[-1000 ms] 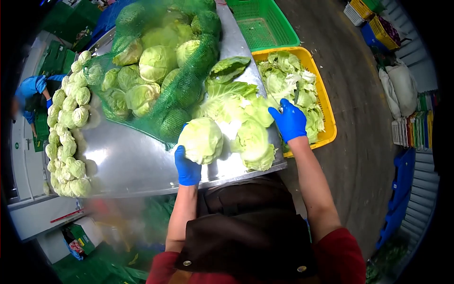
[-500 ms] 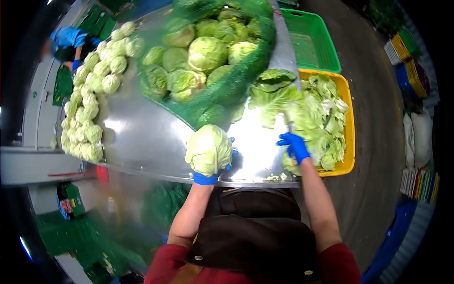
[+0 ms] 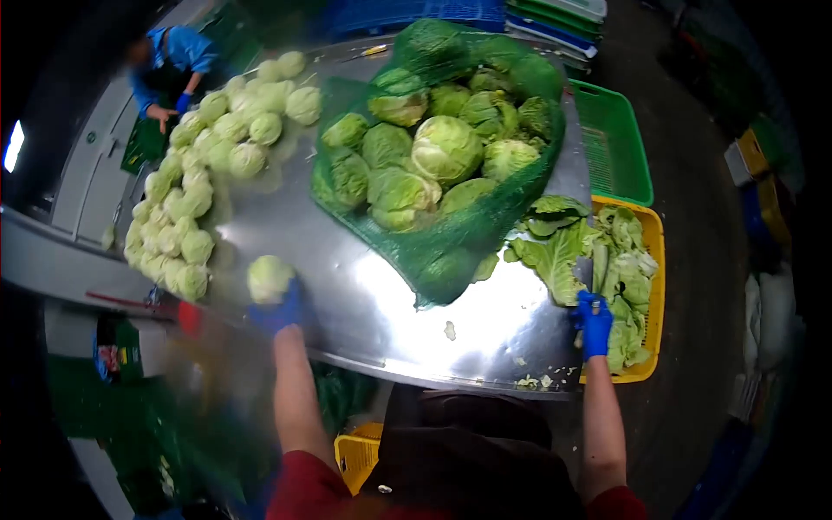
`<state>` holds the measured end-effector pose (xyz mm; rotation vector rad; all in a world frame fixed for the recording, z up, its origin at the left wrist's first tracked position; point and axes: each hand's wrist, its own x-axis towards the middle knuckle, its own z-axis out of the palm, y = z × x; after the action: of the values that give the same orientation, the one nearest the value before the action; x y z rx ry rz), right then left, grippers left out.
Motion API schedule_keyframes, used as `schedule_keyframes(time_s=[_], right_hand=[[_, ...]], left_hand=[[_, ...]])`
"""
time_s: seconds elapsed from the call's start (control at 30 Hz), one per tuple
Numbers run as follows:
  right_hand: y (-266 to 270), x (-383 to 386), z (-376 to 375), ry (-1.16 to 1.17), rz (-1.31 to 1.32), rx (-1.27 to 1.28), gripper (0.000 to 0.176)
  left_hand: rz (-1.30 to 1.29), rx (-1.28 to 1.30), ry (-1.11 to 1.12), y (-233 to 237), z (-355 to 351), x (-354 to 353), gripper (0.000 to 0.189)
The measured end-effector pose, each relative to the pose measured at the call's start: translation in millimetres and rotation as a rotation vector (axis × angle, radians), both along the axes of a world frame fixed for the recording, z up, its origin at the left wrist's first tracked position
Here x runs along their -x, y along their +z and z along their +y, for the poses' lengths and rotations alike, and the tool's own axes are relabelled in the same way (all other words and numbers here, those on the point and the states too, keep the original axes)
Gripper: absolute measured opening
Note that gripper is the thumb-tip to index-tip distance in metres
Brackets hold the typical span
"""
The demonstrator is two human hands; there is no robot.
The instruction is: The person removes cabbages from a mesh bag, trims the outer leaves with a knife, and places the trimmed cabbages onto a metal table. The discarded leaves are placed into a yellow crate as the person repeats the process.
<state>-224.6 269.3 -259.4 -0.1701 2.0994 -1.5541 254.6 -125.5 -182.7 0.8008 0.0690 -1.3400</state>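
My left hand (image 3: 279,314), in a blue glove and smeared by motion, holds a trimmed pale cabbage (image 3: 269,278) from its near side over the left part of the metal table. My right hand (image 3: 594,328), also gloved in blue, is closed round what looks like a knife handle at the table's right edge. The blade is hard to make out against the leaves. Loose green cabbage leaves (image 3: 556,264) lie just beyond that hand. A green net sack (image 3: 442,269) lies open on the table, with several untrimmed cabbages (image 3: 446,149) in it.
Several trimmed cabbages (image 3: 195,199) are heaped along the table's left side. A yellow crate (image 3: 656,295) with leaves stands at the right edge, a green crate (image 3: 620,147) beyond it. Another person (image 3: 178,65) stands at far left. Scraps (image 3: 533,381) dot the steel table (image 3: 347,286).
My left hand has carried the cabbage leftward, away from my body's front. My right hand has drawn back from the leaves to the table's right edge. The camera view has shifted.
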Motion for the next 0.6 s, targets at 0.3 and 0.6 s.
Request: schedule_keyframes(time_s=[0.3, 0.6], right_hand=[[45, -74, -58, 0.119, -0.252, 0.022, 0.023], [138, -86, -165, 0.467, 0.367, 0.216, 0.04]], left_hand=[[-0.427, 0.448, -0.833, 65, -74, 113, 0.05], [-1.531, 0.771, -1.125, 53, 61, 205, 0.049]])
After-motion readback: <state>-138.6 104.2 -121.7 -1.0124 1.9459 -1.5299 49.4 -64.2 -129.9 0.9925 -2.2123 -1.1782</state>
